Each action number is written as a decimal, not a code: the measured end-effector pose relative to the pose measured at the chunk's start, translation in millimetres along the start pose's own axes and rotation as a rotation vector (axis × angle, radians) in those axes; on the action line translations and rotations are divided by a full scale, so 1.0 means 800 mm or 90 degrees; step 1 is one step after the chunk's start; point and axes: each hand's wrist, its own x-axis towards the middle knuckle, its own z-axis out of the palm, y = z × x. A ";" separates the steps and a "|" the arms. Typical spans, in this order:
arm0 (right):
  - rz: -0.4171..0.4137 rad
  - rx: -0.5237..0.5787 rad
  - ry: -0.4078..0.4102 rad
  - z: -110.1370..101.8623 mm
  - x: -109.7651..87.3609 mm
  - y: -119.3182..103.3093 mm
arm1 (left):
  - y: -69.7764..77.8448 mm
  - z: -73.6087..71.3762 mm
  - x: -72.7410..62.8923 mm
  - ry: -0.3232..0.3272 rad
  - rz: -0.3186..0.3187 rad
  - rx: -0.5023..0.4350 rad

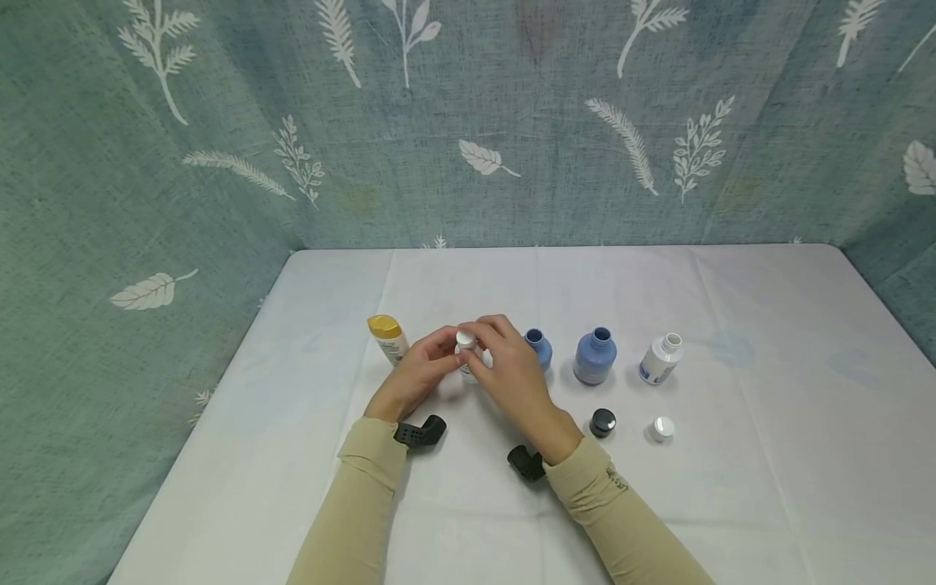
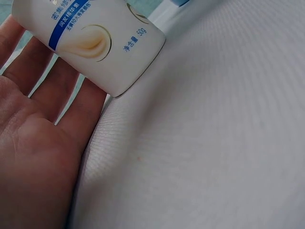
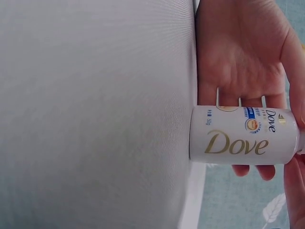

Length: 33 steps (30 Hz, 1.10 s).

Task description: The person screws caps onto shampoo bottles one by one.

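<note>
Both hands are at a small white Dove bottle [image 1: 468, 374] with a white cap [image 1: 465, 337]. It stands upright at the table's middle. My left hand [image 1: 422, 367] holds the bottle near its neck, thumb in front; the left wrist view shows its fingers [image 2: 78, 105] reaching behind the bottle [image 2: 100, 47]. My right hand [image 1: 512, 366] pinches around the cap from the other side. In the right wrist view the lettered face of the bottle [image 3: 238, 148] shows, while its cap runs out of the frame between fingertips.
A yellow-capped bottle [image 1: 387, 335] stands by my left hand. Beyond my right hand stand an uncapped blue bottle [image 1: 541, 351], partly hidden, another uncapped blue bottle [image 1: 595, 361] and an uncapped white bottle [image 1: 658, 363]. Nearer lie a black cap [image 1: 603, 422] and a white cap [image 1: 661, 429].
</note>
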 end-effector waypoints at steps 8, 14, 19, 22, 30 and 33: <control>0.001 -0.009 0.001 0.000 0.000 -0.002 | 0.002 0.000 -0.002 -0.004 -0.002 0.005; -0.002 -0.007 0.003 -0.001 0.000 -0.003 | 0.003 0.000 -0.001 -0.008 -0.002 -0.002; -0.004 -0.012 0.003 -0.001 0.000 -0.004 | 0.004 0.001 -0.002 -0.006 -0.005 0.000; -0.007 -0.019 0.005 -0.001 -0.001 -0.006 | 0.003 0.000 -0.003 -0.006 -0.009 0.009; -0.039 -0.012 0.022 -0.005 0.004 -0.013 | 0.021 0.009 -0.008 0.005 -0.019 0.030; -0.037 0.004 0.026 -0.011 0.007 -0.015 | 0.032 0.017 -0.008 -0.002 -0.016 0.075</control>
